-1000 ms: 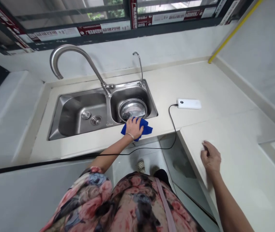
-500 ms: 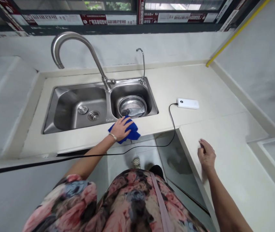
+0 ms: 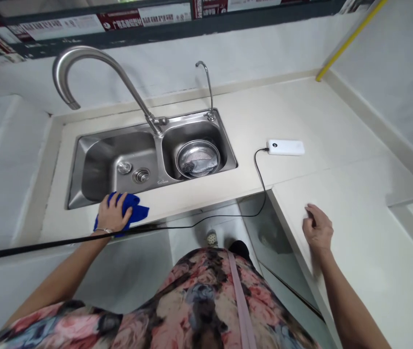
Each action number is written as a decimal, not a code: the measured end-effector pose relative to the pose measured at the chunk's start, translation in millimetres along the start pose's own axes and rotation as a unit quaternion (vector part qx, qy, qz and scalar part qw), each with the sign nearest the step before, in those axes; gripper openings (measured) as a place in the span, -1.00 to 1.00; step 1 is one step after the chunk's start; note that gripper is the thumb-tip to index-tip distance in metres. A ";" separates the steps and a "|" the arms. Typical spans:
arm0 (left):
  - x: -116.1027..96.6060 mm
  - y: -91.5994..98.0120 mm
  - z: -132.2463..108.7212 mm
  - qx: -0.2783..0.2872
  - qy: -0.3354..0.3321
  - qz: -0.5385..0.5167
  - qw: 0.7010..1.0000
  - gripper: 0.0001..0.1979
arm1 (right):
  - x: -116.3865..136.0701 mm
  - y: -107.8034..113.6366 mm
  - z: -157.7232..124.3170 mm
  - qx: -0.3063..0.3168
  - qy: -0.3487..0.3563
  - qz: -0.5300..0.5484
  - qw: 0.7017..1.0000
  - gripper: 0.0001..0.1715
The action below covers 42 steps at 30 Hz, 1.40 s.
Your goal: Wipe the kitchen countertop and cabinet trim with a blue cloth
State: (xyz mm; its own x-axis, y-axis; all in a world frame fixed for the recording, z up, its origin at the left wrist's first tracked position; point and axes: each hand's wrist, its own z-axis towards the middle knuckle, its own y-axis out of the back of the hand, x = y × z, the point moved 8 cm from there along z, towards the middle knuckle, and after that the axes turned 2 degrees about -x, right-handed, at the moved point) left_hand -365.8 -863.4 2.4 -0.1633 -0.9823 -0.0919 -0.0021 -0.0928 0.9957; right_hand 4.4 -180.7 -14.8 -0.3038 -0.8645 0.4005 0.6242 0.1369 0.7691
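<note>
1. Left hand (image 3: 114,214) closed over a blue cloth (image 3: 139,211), pressing it against the table (image 3: 301,116) just in front of the sink (image 3: 192,117)
2. Right hand (image 3: 317,228) empty, fingers loosely curled, resting on the table, well apart from the cloth
3. Metal strainer (image 3: 197,159) sits in the sink's right bowl
4. White power bank (image 3: 285,147) lies on the table, its black cable (image 3: 259,169) running over the edge

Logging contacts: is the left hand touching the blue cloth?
Touching. The head view shows the left hand on top of the blue cloth, its fingers curled over the bunched fabric with no gap.
</note>
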 end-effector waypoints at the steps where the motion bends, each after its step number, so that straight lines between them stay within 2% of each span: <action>1: -14.9 -1.8 0.8 -0.004 -0.027 0.015 1.000 -0.30 | 0.4 0.3 0.0 -0.001 -0.001 -0.001 1.000 -0.57; 6: -128.1 -19.9 7.0 0.013 -0.251 0.013 0.968 -0.27 | 3.6 2.8 0.1 -0.018 0.001 -0.003 1.000 -0.53; 10: -227.8 -30.6 15.0 0.035 -0.363 -0.032 0.930 -0.31 | 4.5 1.5 1.6 -0.007 -0.003 -0.007 1.000 -0.52; 13: -293.0 -35.5 19.2 0.044 -0.406 -0.063 0.910 -0.34 | 6.1 2.0 3.1 -0.007 -0.001 -0.003 1.000 -0.50; 16: -346.8 -40.1 22.9 0.050 -0.439 -0.077 0.894 -0.36 | 8.6 2.7 4.6 -0.008 -0.001 -0.004 1.000 -0.50; 22: -431.9 -48.8 34.5 0.064 -0.490 -0.088 0.865 -0.38 | 10.9 2.6 7.1 -0.010 -0.015 -0.019 1.000 -0.49; 24: -453.0 -50.0 40.3 0.062 -0.483 -0.097 0.868 -0.40 | 10.4 2.0 7.6 -0.010 -0.023 -0.018 1.000 -0.49; 26: -466.8 -50.7 48.6 0.056 -0.449 -0.104 0.886 -0.42 | 9.8 1.5 8.1 -0.011 -0.028 -0.015 0.999 -0.48; 29: -474.5 -51.6 59.0 0.052 -0.387 -0.113 0.914 -0.44 | 8.8 0.9 8.9 -0.013 -0.031 -0.006 0.999 -0.48; 31: -473.4 -51.4 61.0 0.054 -0.372 -0.119 0.919 -0.45 | 8.0 1.3 9.3 -0.019 -0.029 0.007 0.999 -0.49; 33: -468.0 -50.1 58.8 0.054 -0.384 -0.130 0.913 -0.46 | 7.2 2.2 9.5 -0.026 -0.026 0.023 0.999 -0.50; 36: -452.3 -48.2 46.5 0.054 -0.451 -0.148 0.878 -0.50 | 5.7 3.5 9.6 -0.033 -0.024 0.036 0.999 -0.52; 38: -434.6 -46.8 36.9 0.051 -0.491 -0.162 0.855 -0.52 | 4.7 3.4 9.6 -0.031 -0.022 0.041 0.998 -0.52; 42: -384.7 -42.5 23.8 0.041 -0.501 -0.176 0.847 -0.53 | 4.4 3.4 9.1 -0.030 -0.009 0.044 0.999 -0.53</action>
State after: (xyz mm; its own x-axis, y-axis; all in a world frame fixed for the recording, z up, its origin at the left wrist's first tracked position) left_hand -326.4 -477.8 -4.2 -0.8930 -0.2618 -0.3660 -0.2854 -0.2995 0.9104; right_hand -1.4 -179.6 -5.9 -0.2580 -0.8419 0.4740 0.6914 0.1818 0.6992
